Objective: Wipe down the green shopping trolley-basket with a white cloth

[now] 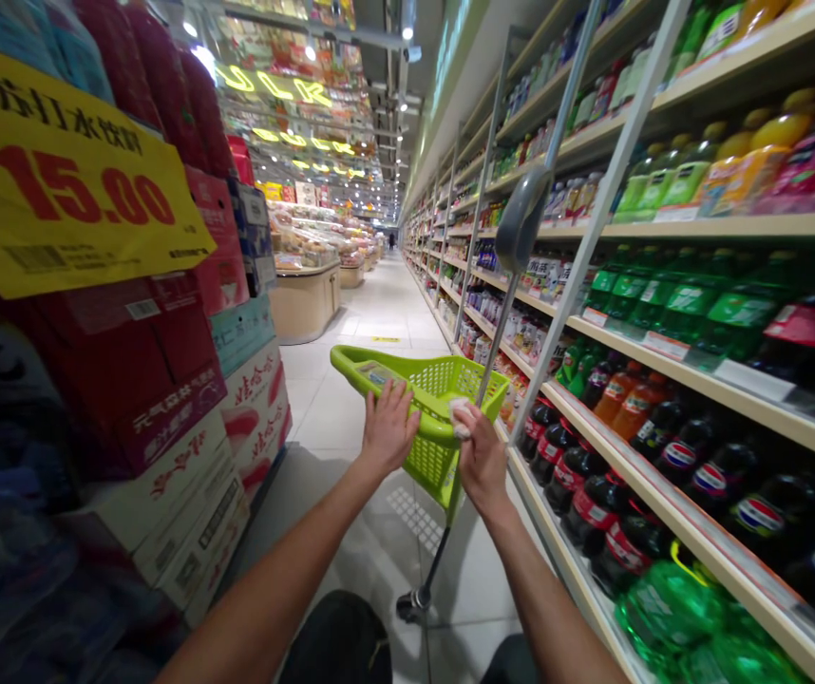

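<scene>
A lime-green plastic shopping cart stands in the aisle before me, with perforated sides and a small label panel near its left rim. My left hand rests on the near rim, fingers stretched out and lying over the edge. My right hand pinches a crumpled white wipe against the rim at the near right. Beside that hand a metal pole rises to a dark grey handle. Below the basket, a dark leg ends in a caster wheel on the floor.
Tall shelves of bottled drinks line the right side, close to the cart. Stacked drink cartons with a yellow price sign stand at the left. The tiled floor runs ahead past wooden display counters.
</scene>
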### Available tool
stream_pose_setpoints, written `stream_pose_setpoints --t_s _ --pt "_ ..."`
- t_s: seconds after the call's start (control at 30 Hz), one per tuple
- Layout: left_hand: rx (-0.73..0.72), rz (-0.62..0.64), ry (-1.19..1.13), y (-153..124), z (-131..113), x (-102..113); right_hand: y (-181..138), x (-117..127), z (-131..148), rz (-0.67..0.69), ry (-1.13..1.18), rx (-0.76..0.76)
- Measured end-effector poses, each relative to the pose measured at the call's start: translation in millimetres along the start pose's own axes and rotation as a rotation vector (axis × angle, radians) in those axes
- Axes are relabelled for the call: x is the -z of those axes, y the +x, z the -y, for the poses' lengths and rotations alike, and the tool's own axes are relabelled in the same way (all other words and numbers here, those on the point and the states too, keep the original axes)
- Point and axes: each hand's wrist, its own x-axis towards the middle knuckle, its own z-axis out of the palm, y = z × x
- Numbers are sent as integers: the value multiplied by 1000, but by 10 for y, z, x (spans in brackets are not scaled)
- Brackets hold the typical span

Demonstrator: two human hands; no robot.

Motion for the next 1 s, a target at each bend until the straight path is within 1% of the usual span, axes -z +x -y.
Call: stream_pose_setpoints --t_s 0.1,0.17,0.2,0.27,0.37,0.4,0.47,0.57,0.63,0.7,0.77,0.83,0.9,0.93,1.0 --pt "-35 -2 21 -44 -97 -32 -9 -60 196 78 -60 77" --pt "-105 11 3 -63 -91 -11 12 -49 232 140 -108 101" --pt "-132 14 -11 -62 -64 8 24 -19 205 145 -130 90" --pt "-106 -4 -33 -45 16 46 42 79 85 93 -171 24" --pt "14 -50 -47 -19 106 52 45 207 -92 -16 -227 -67" --pt "32 -58 -55 -20 110 37 43 216 -107 -27 -251 -79" --pt "28 -62 -83 -38 83 -7 47 167 -52 11 -297 -73" --pt "41 -69 -133 -72 1 -40 98 0 149 138 -319 -35" --pt "70 -72 -171 -69 -63 -7 161 -89 261 210 -282 -15" --pt "80 -96 -204 -32 -148 57 223 -108 303 268 -206 18" --pt "16 -86 -231 25 -265 112 264 -52 265 302 -117 43" --pt "-88 0 -238 76 -405 120 273 56 167 307 -74 20" --pt "-159 81 -208 104 -538 77 253 182 45 307 -115 -31" --pt "-178 89 -184 108 -590 45 236 240 -14 314 -158 -47" --pt "-204 55 -148 102 -641 -10 198 331 -107 334 -250 -46"
